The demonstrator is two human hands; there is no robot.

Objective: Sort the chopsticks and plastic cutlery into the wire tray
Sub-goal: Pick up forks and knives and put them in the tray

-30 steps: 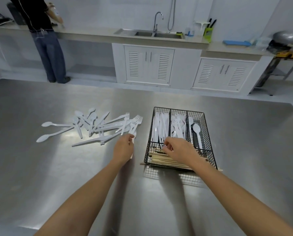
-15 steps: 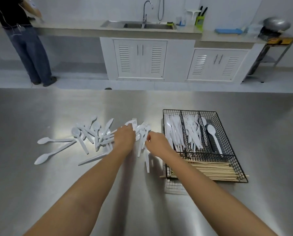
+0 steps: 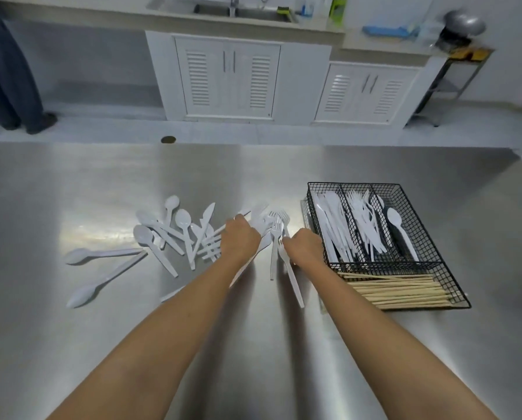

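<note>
both hands (image 3: 240, 237) on loose plastic cutlery (image 3: 175, 234)

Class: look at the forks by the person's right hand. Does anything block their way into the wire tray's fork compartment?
Nothing visible does. The forks lie beside the right hand, just left of the wire tray; only its low side wall and the knife compartment lie between.

Both forearms are bare, no sleeves, down to left hand (image 3: 240, 237) and right hand (image 3: 303, 247).
</note>
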